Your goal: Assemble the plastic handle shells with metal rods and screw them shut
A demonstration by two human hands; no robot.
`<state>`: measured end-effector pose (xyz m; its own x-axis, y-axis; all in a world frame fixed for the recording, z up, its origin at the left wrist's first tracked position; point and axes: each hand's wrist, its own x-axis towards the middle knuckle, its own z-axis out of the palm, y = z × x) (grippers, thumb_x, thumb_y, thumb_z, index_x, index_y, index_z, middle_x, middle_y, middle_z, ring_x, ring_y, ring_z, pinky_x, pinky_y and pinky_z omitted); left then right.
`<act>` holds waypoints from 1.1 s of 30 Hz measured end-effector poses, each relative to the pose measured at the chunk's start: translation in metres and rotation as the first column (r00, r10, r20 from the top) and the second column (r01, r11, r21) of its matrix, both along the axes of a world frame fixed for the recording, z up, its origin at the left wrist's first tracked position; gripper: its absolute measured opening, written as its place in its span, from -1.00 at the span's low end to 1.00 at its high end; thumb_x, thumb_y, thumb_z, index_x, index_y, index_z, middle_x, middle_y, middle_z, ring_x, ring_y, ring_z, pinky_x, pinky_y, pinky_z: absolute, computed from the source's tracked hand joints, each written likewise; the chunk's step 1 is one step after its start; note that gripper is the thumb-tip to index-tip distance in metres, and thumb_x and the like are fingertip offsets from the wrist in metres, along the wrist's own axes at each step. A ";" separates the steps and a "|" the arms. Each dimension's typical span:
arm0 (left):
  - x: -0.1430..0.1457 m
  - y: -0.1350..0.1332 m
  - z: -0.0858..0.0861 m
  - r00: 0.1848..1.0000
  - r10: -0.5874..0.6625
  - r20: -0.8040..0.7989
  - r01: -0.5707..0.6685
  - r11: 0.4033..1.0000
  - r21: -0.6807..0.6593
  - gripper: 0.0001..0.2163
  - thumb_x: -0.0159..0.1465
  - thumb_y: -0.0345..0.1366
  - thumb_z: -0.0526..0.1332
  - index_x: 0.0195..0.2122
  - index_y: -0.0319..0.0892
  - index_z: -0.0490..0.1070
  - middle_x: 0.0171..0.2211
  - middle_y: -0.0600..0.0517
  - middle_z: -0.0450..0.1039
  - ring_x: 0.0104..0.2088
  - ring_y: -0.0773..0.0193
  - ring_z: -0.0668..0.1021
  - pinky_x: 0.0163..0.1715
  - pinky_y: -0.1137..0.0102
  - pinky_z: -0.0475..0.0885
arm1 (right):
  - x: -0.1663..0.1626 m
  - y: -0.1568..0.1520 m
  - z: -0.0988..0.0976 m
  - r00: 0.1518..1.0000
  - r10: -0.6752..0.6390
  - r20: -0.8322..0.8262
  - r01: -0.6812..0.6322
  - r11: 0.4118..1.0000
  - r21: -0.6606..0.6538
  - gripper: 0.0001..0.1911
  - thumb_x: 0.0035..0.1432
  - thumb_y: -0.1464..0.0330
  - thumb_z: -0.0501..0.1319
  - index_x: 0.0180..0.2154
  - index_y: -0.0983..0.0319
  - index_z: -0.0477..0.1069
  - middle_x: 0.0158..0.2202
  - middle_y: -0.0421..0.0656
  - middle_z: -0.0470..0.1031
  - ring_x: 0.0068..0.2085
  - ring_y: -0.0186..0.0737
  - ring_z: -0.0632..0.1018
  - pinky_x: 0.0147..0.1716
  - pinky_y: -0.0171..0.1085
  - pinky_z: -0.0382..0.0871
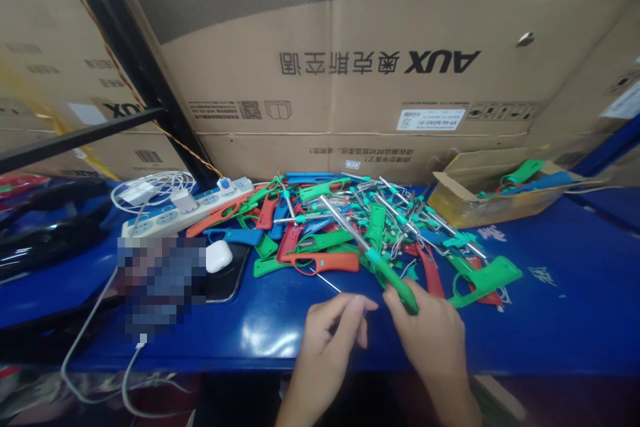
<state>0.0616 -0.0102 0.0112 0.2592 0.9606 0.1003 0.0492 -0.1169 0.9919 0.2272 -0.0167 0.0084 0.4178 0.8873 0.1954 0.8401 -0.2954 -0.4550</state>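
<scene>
My right hand (433,337) grips a soldering iron with a green handle (395,278) and a long metal shaft pointing up and left. My left hand (330,333) pinches a thin metal wire (327,282) between thumb and fingers, just left of the green handle. Both hands hover over the front of the blue table (550,327). Behind them lies a pile of green, orange and blue plastic handle shells and metal-tipped irons (350,227).
A white power strip (185,210) with plugs and coiled white cables sits at the left, next to a white earbud case (219,256) on a dark phone. An open cardboard box (500,193) with more handles stands at the right. Big cartons wall the back.
</scene>
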 end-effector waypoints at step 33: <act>0.002 0.000 0.000 1.000 0.005 -0.024 -0.005 1.000 -0.020 -0.62 0.48 -0.04 0.11 -0.14 -0.17 0.65 -0.59 0.11 0.38 -0.52 0.34 0.42 -0.39 0.44 0.31 | 0.010 0.008 0.007 0.969 0.036 -0.245 -0.038 0.999 -0.007 -0.47 0.19 -0.10 0.05 -0.40 0.11 0.59 -0.56 -0.12 0.46 -0.48 -0.10 0.42 -0.41 -0.23 0.18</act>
<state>0.0633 -0.0102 0.0115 0.2567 0.9636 0.0748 0.0738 -0.0967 0.9926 0.2372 -0.0087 0.0159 0.4184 0.9046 0.0808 0.7142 -0.2727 -0.6447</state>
